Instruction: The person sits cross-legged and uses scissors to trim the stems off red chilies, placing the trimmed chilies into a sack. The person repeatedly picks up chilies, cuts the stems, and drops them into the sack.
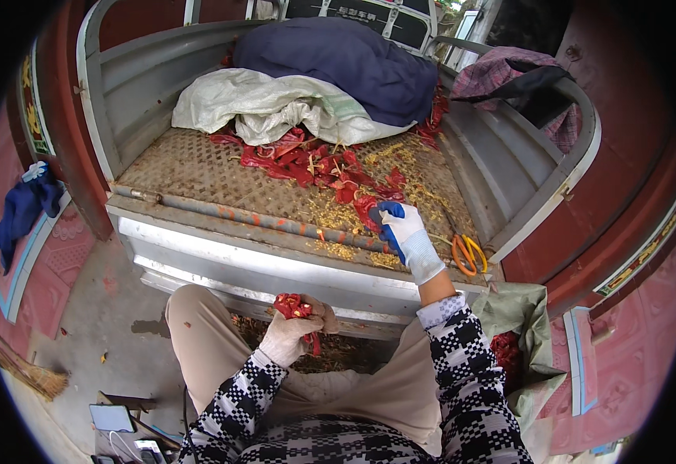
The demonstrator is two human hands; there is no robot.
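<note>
My left hand (291,331), in a beige work glove, is closed around a bunch of dried red chili peppers (292,307) above my lap. Some red pokes out below its fingers. My right hand (406,230), in a white glove with blue-coated fingers, reaches onto the cart bed. Its fingers are curled at a dried red chili pepper (366,209) on the near edge of the pile and appear to pinch it. More dried red chili peppers (303,162) lie spread across the bed, with yellow seeds (338,251) scattered around them.
Orange-handled scissors (469,255) lie right of my right hand. A white woven sack (268,100) and dark blue cloth (338,58) cover the pile's back. A green sack (527,340) holding red peppers stands by my right knee. The metal cart's edge (268,255) crosses before me.
</note>
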